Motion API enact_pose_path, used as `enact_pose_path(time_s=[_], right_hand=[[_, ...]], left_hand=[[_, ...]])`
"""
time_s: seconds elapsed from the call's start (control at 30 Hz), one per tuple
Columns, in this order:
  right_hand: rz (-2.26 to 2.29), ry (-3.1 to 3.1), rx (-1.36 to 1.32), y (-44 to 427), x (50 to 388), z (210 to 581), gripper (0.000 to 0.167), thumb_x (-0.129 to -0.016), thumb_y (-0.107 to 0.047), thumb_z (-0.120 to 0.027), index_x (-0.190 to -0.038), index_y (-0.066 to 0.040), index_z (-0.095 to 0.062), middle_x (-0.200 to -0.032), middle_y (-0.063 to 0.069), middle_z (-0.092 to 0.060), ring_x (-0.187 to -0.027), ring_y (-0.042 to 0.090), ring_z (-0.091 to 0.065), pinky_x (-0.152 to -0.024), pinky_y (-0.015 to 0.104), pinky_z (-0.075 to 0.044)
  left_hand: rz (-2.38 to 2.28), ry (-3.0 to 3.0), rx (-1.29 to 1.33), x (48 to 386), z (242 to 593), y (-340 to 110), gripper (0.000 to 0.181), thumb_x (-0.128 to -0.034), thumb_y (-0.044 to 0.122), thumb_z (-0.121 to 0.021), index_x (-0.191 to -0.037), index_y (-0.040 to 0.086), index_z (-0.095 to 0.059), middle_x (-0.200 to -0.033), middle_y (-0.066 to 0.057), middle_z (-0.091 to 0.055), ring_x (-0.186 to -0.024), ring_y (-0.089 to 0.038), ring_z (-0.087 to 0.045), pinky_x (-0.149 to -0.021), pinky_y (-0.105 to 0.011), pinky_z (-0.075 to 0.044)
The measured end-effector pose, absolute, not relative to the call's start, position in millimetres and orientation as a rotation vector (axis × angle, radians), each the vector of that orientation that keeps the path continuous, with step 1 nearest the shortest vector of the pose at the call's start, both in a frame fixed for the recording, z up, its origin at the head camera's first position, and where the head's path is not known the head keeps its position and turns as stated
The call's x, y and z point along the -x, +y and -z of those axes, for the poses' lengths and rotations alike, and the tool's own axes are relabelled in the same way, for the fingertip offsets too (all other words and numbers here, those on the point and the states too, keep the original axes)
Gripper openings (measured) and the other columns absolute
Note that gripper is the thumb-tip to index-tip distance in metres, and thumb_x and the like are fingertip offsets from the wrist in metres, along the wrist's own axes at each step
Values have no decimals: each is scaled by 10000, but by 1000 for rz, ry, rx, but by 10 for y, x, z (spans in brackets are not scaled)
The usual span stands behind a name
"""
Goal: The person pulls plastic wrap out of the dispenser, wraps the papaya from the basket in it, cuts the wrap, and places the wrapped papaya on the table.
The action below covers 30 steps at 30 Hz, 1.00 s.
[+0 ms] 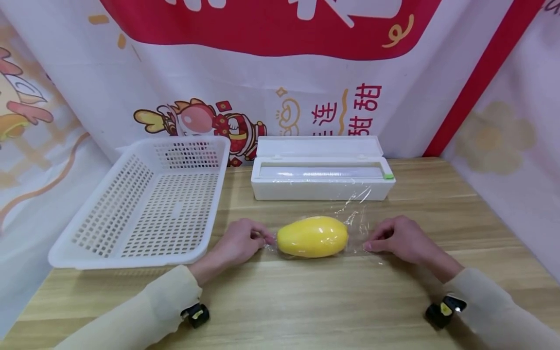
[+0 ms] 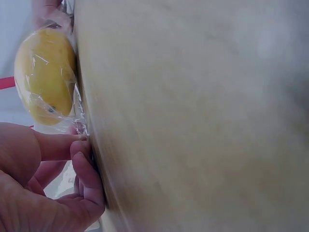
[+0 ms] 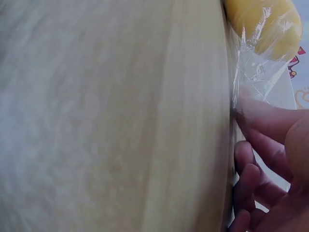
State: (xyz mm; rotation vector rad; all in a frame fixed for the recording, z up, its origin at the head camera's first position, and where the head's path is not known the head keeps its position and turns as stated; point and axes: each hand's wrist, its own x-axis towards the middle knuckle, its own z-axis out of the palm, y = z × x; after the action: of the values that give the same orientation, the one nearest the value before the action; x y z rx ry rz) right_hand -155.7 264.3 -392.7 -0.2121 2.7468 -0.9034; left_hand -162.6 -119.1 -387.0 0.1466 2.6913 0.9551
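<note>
A yellow oval fruit (image 1: 312,236), papaya-like and narrower at its left end, lies on the table wrapped in clear cling film (image 1: 358,232). At its left end, my left hand (image 1: 245,239) pinches the gathered film between thumb and fingers, low against the wood. The left wrist view shows the film drawn tight and wrinkled over the fruit (image 2: 46,77). My right hand (image 1: 400,238) pinches the loose film to the right of the fruit. In the right wrist view that film (image 3: 256,72) stretches from the fruit to my thumb and forefinger.
Behind the fruit stands a white cling film box (image 1: 323,189) with its lid up and a roll inside. A white perforated basket (image 1: 210,214) is on the left. A printed cloth (image 1: 280,73) hangs at the back of the wooden table (image 1: 306,306).
</note>
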Motion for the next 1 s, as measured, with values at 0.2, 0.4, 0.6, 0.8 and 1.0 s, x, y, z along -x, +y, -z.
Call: enact_pose_path(time_s=[0.2, 0.4, 0.6, 0.8, 1.0], right_hand=[[859, 2778, 192, 2624, 1562, 3916, 296, -848, -369, -899, -788, -154, -703, -778, -9, -624, -795, 176, -535, -698, 284, -402], [813, 2746, 142, 2636, 1584, 3911, 355, -866, -403, -880, -786, -136, -660, -767, 3, -588, -784, 192, -521, -688, 302, -389], [844, 2744, 156, 2665, 1573, 3922, 356, -866, -413, -876, -792, -134, -667, -764, -7, -578, -776, 181, -509, -666, 287, -379], [904, 2727, 121, 2713, 1548, 3929, 370, -869, -452, -866, -819, -137, -678, -791, 2, -582, -807, 192, -519, -669, 273, -394], [923, 2734, 118, 2730, 1516, 3929, 352, -876, -454, -861, -862, -142, -699, -842, 15, -595, -852, 202, -515, -690, 283, -392]], left_hand=[[-952, 2690, -144, 1646, 3865, -1177, 213, -944, 79, -748, -894, 278, -805, -1098, 44, -793, -964, -153, -668, -867, -354, -543], [-992, 2661, -154, 1652, 3864, -1192, 193, -949, 84, -745, -907, 261, -811, -1092, 43, -798, -973, -159, -687, -869, -360, -569], [-1167, 2559, -121, 1657, 3869, -1220, 204, -965, 29, -697, -954, 194, -817, -982, -2, -785, -706, -156, -657, -636, -271, -535], [-1209, 2561, -81, 1607, 3832, -1204, 198, -988, 52, -665, -987, 192, -806, -805, -39, -705, -643, -152, -602, -601, -255, -466], [-1276, 2549, -7, 1552, 3819, -1188, 174, -999, 80, -654, -987, 188, -790, -821, -47, -694, -661, -168, -594, -605, -267, -455]])
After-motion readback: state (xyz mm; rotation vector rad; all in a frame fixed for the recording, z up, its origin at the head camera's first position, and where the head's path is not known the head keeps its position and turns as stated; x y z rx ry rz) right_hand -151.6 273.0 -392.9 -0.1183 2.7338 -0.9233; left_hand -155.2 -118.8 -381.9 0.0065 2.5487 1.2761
